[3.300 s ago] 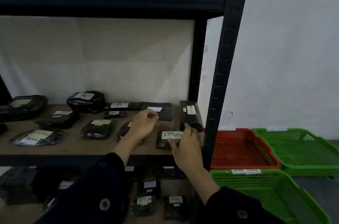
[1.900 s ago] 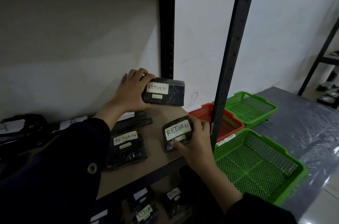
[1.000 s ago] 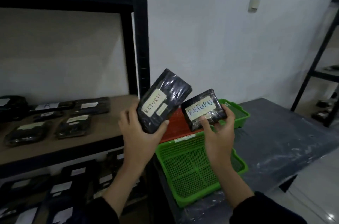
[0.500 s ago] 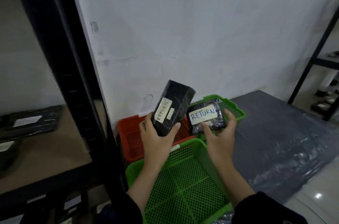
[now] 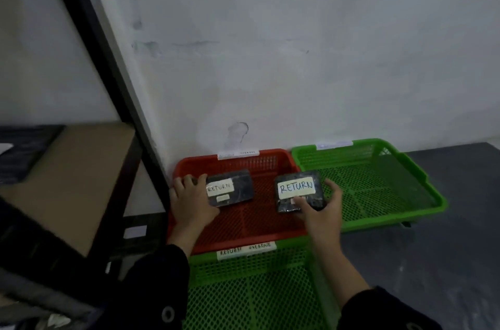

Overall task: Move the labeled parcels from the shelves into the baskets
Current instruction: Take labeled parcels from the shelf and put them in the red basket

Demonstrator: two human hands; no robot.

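Observation:
Two black wrapped parcels with white "RETURN" labels are down in the red basket (image 5: 244,227). My left hand (image 5: 190,201) grips the left parcel (image 5: 235,189) by its left end, near the basket's left wall. My right hand (image 5: 320,208) holds the right parcel (image 5: 299,191) from its near right corner, thumb on top, over the basket's right side. Whether either parcel rests on the mesh floor, I cannot tell.
A green basket (image 5: 422,186) stands right of the red one, against the white wall. Another green basket (image 5: 270,262), labelled at its rim, sits nearest me. The black shelf post (image 5: 108,64) and brown shelf board (image 5: 67,181) are at the left. Grey table surface (image 5: 446,262) lies at the right.
Both hands took RETURN parcels off the shelf, swung right past the post, and have lowered them from above the near green basket into the red basket.

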